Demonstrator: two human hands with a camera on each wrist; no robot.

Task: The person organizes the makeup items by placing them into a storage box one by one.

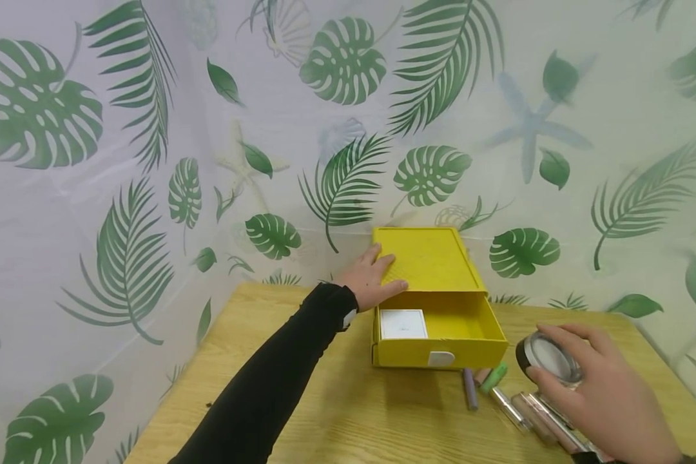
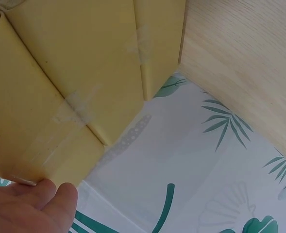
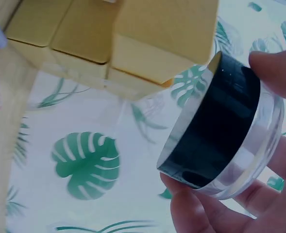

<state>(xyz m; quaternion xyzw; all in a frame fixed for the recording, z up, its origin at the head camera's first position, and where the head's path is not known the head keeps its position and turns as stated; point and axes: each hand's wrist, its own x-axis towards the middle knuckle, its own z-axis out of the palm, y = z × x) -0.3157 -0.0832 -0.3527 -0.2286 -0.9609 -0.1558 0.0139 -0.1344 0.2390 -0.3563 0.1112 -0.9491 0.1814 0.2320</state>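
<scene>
A yellow drawer box [image 1: 426, 254] stands at the back of the table, its top drawer [image 1: 441, 354] pulled out. In that drawer's left part lies a white square box [image 1: 403, 323]. My left hand [image 1: 368, 280] rests on the left side of the box top with its fingers spread; in the left wrist view, fingertips [image 2: 60, 199] touch the yellow edge. To the right of the drawer, my right hand [image 1: 603, 380] grips a round cosmetic jar [image 1: 548, 356] by its sides, held tilted above the table. The right wrist view shows the jar's black lid [image 3: 213, 124] and clear base.
Below and right of the drawer, several slim tubes lie on the wooden table [image 1: 325, 399], among them a purple stick [image 1: 470, 388], a green tube [image 1: 494, 377] and a silver tube [image 1: 510, 409]. A leaf-patterned sheet [image 1: 342, 174] hangs close behind the box.
</scene>
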